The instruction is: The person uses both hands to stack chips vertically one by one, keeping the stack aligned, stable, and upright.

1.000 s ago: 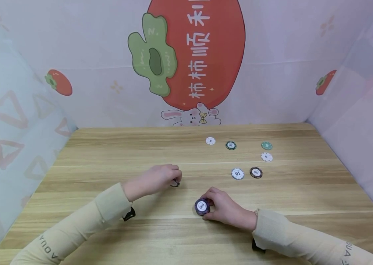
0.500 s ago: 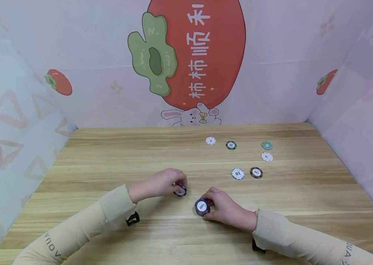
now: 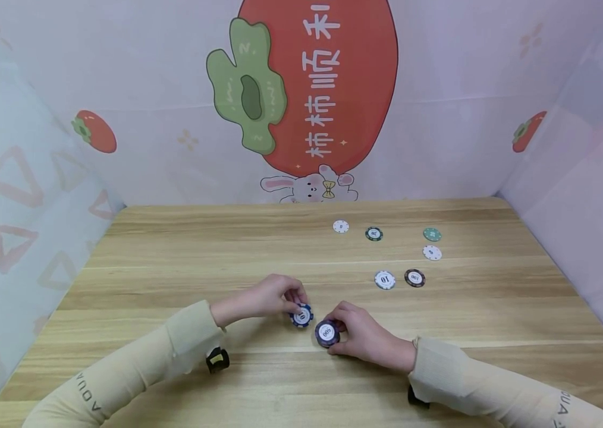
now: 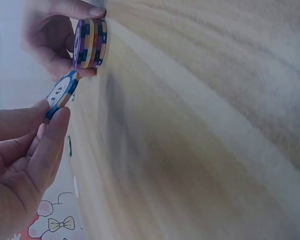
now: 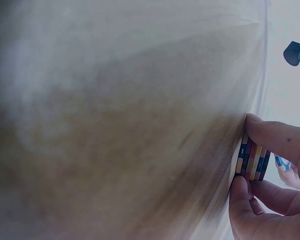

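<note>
Left hand (image 3: pixel 266 297): thumb and fingers pinched on the blue chip (image 3: pixel 301 315), its outer edge free and pointing right. Chip is off the tabletop (image 3: pixel 280 392), tilted in the left wrist view, face mostly up. Key relation: chip sits just left of the chip stack (image 3: pixel 327 333) and slightly farther from the person, with a narrow gap between them in the head view. Stack stands upright, layers flat, axis vertical, purple 500 chip on top; the chip's tilt doesn't match it. Right hand (image 3: pixel 368 334): thumb and fingers clamped on the stack from its right side, so the stack's left side is uncovered. Stack is nearer the right grip, chip in the left. Farther right, loose and flat: 10 chip (image 3: pixel 385 280), 100 chip (image 3: pixel 415 277), then teal chip (image 3: pixel 432 234) behind.
</note>
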The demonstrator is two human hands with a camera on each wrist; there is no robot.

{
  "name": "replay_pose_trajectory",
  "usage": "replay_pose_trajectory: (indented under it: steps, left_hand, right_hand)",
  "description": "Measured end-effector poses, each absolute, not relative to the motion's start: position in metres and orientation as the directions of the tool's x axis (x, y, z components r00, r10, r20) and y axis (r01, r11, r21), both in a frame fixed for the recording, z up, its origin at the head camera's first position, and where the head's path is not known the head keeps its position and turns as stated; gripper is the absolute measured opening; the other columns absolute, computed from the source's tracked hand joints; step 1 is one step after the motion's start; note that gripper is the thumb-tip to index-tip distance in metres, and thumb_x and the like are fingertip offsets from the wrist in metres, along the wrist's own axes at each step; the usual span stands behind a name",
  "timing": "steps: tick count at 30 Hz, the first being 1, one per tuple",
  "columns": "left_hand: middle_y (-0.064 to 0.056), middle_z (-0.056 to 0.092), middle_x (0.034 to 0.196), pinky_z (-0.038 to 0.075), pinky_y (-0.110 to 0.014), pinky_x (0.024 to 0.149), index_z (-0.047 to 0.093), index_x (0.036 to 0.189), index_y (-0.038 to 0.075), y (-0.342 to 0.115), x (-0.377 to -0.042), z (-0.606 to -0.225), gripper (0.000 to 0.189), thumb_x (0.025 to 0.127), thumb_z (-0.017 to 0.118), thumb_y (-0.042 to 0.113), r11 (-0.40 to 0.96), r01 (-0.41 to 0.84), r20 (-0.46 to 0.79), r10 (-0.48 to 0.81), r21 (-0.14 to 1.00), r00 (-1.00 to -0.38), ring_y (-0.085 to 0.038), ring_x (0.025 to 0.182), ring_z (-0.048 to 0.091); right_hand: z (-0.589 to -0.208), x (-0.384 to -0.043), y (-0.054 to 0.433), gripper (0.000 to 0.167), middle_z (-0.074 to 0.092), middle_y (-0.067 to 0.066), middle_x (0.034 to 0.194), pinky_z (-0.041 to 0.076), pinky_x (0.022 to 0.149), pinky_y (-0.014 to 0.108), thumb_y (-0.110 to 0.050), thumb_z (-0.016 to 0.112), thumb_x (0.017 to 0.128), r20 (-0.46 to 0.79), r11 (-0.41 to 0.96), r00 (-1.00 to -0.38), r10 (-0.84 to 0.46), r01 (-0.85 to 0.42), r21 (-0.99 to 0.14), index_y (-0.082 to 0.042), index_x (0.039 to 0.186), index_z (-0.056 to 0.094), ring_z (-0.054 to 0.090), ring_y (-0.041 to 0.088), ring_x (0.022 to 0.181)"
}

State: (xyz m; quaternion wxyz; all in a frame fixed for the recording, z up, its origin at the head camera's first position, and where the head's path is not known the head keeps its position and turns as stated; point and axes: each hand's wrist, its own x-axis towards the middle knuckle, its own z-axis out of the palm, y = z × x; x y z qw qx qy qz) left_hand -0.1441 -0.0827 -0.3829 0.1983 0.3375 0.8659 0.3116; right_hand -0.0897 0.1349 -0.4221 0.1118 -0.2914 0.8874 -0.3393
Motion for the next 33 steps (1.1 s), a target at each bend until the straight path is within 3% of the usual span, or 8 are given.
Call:
replay_pose_trajectory:
  steps: [9,18,26,33]
  left_hand:
    - [-0.008,0.059,0.077,0.053,-0.027,0.061,0.059,0.091,-0.008,-0.079,-0.141,-0.391,0.012,0.079,0.062,-0.007,0.480,0.167,-0.241,0.674,0.861,-0.698,-0.009,0.066,0.055]
    - [-0.012,0.059,0.082,0.053,-0.026,0.066,0.056,0.097,-0.012,-0.077,-0.138,-0.400,0.016,0.081,0.057,-0.009,0.435,-0.054,-0.343,0.622,0.899,-0.704,-0.011,0.068,0.057]
    - [-0.013,0.059,0.082,0.053,-0.025,0.066,0.055,0.097,-0.015,-0.073,-0.134,-0.408,0.018,0.080,0.058,-0.011,0.381,-0.134,-0.349,0.578,0.915,-0.738,-0.011,0.067,0.058]
    - [-0.013,0.063,0.079,0.053,-0.026,0.066,0.058,0.094,-0.015,-0.069,-0.129,-0.410,0.017,0.078,0.061,-0.010,0.378,-0.096,-0.318,0.585,0.921,-0.746,-0.011,0.066,0.059]
  right_hand:
    - [-0.422,-0.089,0.134,0.040,0.052,0.001,0.093,0.048,0.074,0.022,-0.010,0.080,0.066,0.004,0.587,-0.804,-0.595,-0.438,-0.681,0.000,0.100,0.061,0.054,0.013,0.084]
    - [-0.420,-0.088,0.135,0.040,0.053,0.002,0.093,0.048,0.073,0.022,-0.009,0.080,0.065,0.018,0.578,-0.801,-0.598,-0.447,-0.683,0.001,0.099,0.062,0.054,0.013,0.083]
    - [-0.421,-0.089,0.135,0.041,0.052,0.002,0.092,0.048,0.072,0.022,-0.010,0.080,0.065,0.022,0.581,-0.800,-0.599,-0.454,-0.675,0.001,0.100,0.061,0.053,0.012,0.082]
    - [-0.421,-0.089,0.135,0.041,0.052,0.001,0.091,0.048,0.071,0.021,-0.009,0.080,0.065,0.029,0.579,-0.798,-0.601,-0.461,-0.673,0.002,0.099,0.061,0.053,0.012,0.081]
